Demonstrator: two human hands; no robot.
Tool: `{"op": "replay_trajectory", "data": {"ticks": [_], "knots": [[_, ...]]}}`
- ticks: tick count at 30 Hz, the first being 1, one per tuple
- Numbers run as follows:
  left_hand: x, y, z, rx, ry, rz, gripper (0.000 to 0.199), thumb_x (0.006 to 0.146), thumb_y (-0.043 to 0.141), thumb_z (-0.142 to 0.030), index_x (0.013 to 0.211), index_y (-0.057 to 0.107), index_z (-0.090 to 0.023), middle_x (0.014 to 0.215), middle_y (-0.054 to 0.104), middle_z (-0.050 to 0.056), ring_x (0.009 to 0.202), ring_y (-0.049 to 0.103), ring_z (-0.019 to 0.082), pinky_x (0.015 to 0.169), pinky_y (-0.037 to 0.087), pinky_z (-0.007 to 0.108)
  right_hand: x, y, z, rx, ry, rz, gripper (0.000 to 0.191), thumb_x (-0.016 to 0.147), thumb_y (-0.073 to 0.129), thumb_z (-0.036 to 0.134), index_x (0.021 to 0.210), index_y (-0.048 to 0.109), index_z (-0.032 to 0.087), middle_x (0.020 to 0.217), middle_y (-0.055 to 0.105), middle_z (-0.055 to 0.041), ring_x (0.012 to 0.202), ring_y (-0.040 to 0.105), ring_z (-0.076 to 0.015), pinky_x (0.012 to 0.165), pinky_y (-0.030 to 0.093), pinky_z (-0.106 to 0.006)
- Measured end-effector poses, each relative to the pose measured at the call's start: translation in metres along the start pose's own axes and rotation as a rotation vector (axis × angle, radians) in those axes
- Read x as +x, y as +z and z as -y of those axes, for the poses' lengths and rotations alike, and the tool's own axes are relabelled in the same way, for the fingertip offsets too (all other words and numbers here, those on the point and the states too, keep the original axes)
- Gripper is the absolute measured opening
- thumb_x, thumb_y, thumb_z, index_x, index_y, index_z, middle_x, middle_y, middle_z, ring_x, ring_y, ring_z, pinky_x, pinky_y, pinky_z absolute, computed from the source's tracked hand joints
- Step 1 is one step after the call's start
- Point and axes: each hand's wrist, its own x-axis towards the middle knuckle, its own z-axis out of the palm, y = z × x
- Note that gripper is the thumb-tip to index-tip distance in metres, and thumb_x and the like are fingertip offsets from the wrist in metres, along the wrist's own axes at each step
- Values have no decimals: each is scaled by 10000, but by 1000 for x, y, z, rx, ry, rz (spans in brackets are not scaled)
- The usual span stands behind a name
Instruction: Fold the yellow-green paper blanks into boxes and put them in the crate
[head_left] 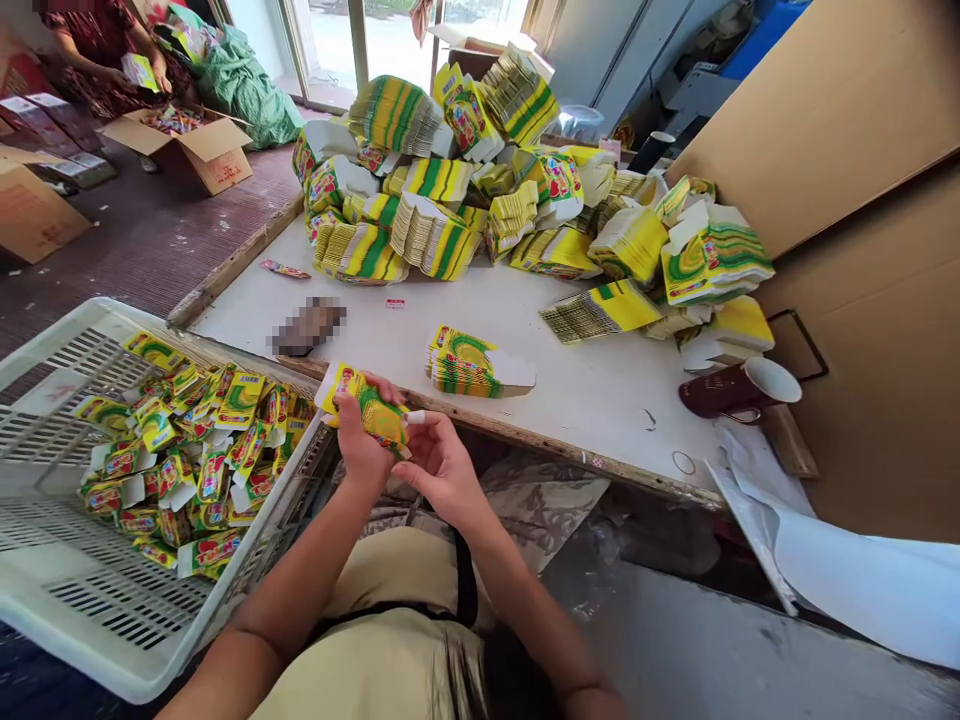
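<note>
A small yellow and green printed carton (381, 412) is gripped in my left hand (358, 445), just off the table's front edge. Its white flap sticks out at the upper left. My right hand (448, 472) has its fingers on the carton's other end, beside a small white flap; part of the grip is hidden. Just beyond my hands, a fanned stack of flat cartons (469, 362) lies on the white table (375, 335). To my left, a pale plastic crate (154, 640) holds many folded cartons (214, 475), some with white flaps sticking out.
Bundles of flat cartons (435, 235) are heaped along the table's far side. A dark mug (716, 395) stands at right near large cardboard (862, 270). A small wrapped strip (285, 269) lies at left. Beyond, another person handles a carton near an open box (225, 170).
</note>
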Motion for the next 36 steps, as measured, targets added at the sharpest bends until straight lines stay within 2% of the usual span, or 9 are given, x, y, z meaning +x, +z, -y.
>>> {"op": "replay_trajectory", "data": {"ticks": [3, 6, 13, 17, 20, 23, 27, 31, 36], "knots": [[-4, -14, 3, 319, 30, 8, 690, 725, 520, -867, 974, 584, -227, 795, 564, 7, 702, 550, 143, 691, 521, 272, 4, -1, -2, -53, 25, -4, 488, 704, 835, 405, 1070, 551, 254, 886, 609, 7, 757, 597, -143, 697, 522, -270], [-8, -28, 4, 534, -37, 172, 840, 659, 511, -920, 1124, 582, -224, 989, 646, 69, 849, 615, 190, 779, 544, 321, 7, -15, -1, -154, 15, -97, 418, 710, 814, 429, 1015, 599, 242, 808, 623, 16, 689, 583, -144, 645, 516, -274], [4, -36, -12, 634, -115, 302, 406, 782, 719, -557, 953, 731, -189, 958, 765, 70, 907, 697, 245, 876, 553, 400, 6, -57, 7, -404, -146, -279, 274, 791, 737, 431, 667, 606, 224, 644, 594, 20, 617, 560, -156, 583, 478, -292], [16, -39, -39, 639, -123, 591, 847, 745, 633, -762, 1377, 561, -202, 1378, 624, 157, 1279, 580, 338, 1087, 452, 475, 5, -72, 19, -834, -399, -352, 175, 907, 626, 261, 752, 707, 264, 785, 700, -19, 791, 615, -203, 749, 488, -371], [16, -37, -48, 951, -51, 728, 1082, 582, 798, -723, 1466, 449, -206, 1483, 517, 179, 1380, 474, 379, 1165, 357, 522, 1, -69, 21, -1042, -531, -225, 235, 931, 584, 190, 811, 739, 320, 838, 739, -7, 897, 639, -221, 881, 467, -430], [6, -32, -36, 1178, -68, 816, 917, 637, 865, -489, 1416, 462, -221, 1404, 572, 150, 1279, 564, 339, 1086, 447, 491, -5, -56, 15, -987, -559, -121, 212, 915, 599, 202, 940, 733, 364, 1018, 735, -13, 1101, 619, -249, 1031, 429, -482], [-6, -30, -17, 1235, -57, 773, 722, 762, 757, -320, 1383, 402, -218, 1308, 609, 122, 1143, 635, 278, 967, 519, 420, -7, -46, 5, -677, -430, -402, 570, 878, 663, 376, 1414, 478, 312, 1485, 486, -108, 1406, 416, -309, 1141, 371, -543], [-13, -31, -9, 1260, 58, 786, 844, 734, 772, -287, 1424, 293, -213, 1368, 557, 154, 1180, 627, 296, 953, 521, 415, -1, -46, -3, -433, -156, -241, 469, 975, 478, 443, 1393, 508, 233, 1350, 626, -119, 1261, 585, -261, 1058, 492, -442], [-18, -28, -1, 1308, 92, 779, 586, 743, 690, -241, 1248, 392, -231, 1280, 610, 123, 1086, 674, 292, 877, 541, 409, 9, -39, -15, -272, -49, -178, 423, 946, 539, 486, 1252, 645, 214, 1224, 716, -110, 1180, 654, -277, 1059, 504, -456]]}}
